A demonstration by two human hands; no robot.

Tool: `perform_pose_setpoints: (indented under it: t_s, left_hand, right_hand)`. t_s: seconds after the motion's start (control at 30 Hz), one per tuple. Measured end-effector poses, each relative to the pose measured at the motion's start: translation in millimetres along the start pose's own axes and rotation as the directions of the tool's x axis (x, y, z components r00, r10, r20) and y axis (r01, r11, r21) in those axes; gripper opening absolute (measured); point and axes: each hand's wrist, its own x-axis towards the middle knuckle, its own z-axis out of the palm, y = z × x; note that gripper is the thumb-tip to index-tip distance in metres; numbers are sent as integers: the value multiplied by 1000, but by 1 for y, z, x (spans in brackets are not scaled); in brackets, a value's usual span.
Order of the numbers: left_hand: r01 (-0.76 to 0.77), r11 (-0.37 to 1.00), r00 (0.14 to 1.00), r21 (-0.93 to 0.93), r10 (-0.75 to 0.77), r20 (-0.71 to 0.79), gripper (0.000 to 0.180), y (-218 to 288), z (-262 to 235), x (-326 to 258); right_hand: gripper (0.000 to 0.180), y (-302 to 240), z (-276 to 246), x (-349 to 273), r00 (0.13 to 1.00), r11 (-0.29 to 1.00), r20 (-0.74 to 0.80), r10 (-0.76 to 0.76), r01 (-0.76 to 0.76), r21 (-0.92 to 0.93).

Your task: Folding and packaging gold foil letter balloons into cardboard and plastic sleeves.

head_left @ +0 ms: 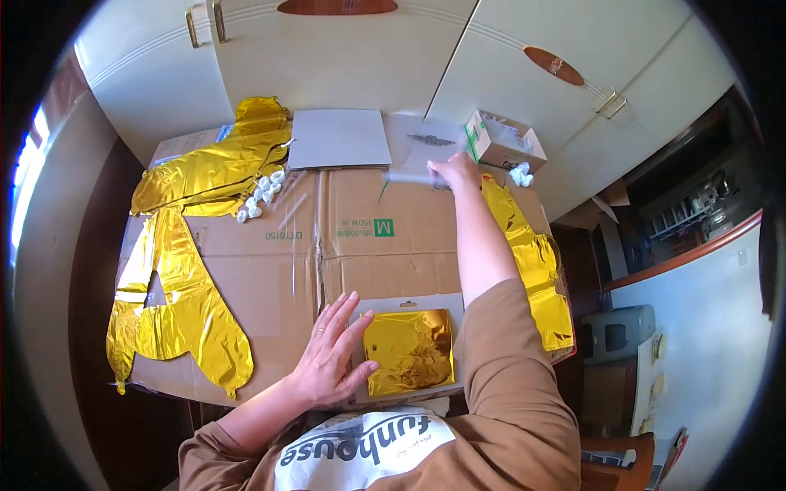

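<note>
My right hand [457, 170] reaches to the far side of the cardboard-covered table, its fingers closed on the edge of a clear plastic bag [409, 168]. My left hand [334, 348] has its fingers spread and hovers at or lightly touches the left edge of a white hang card [409, 303]; contact is hard to tell. On that card lies a folded gold foil balloon [408, 352], square and shiny. A flat A-shaped gold foil balloon [205, 319] lies at the left. Another flat gold foil balloon [213, 172] sits behind it.
A grey-white board stack [341, 139] lies at the back beside the plastic. A small open carton [508, 141] holds clear plastic. White crumpled pieces [262, 192] lie left, another [521, 174] right. A gold foil balloon [532, 270] runs along the right edge. Cabinets [344, 57] stand behind.
</note>
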Motion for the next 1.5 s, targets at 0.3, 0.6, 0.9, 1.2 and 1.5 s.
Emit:
perform_pose_setpoints:
  t_s: [0.3,0.6,0.9,1.2,1.5]
  left_hand:
    - [-64,990,983,125,84,-160,60,-6,-42,37]
    - [-181,777,864,603,419,-280,55,56,-86,171]
    - [23,717,991,696,-108,79,57,-18,-5,121]
    - [-189,700,944,689,322,-68,9,-51,20,127]
    - [-196,776,913,600,367,-176,6,-59,19,148]
  right_hand:
    - [24,-3,-64,-9,972,942,-54,-229,235,239]
    - [21,-48,-174,-176,515,524,-133,-847,850,-47]
    - [28,-2,-137,-221,736,624,65,-673,520,584]
    - [19,4,-165,-285,499,567,-465,-731,824,-5]
    - [18,40,-116,-315,625,600,-139,-768,779,183]
